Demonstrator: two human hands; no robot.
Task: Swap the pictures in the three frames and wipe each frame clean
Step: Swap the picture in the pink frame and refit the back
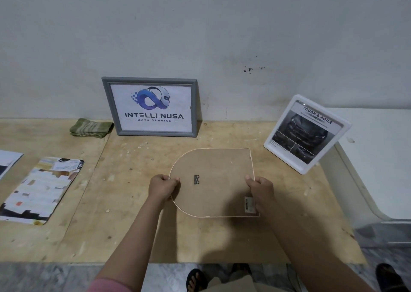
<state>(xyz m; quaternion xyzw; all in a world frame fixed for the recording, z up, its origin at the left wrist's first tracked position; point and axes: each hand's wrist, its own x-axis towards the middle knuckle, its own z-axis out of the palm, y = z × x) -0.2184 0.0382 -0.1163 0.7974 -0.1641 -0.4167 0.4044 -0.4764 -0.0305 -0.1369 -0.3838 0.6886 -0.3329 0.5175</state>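
Arched frame (213, 180) face-down on worktop (124, 229); left hand (162, 188), right hand (261, 188) pinch opposite edges. Stiff, light; glazing probably fragile.

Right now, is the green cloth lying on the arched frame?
No, the cloth lies at the wall left of the grey frame, apart from the arched frame.

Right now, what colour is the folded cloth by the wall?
Green with paler stripes; the cloth shows in the head view.
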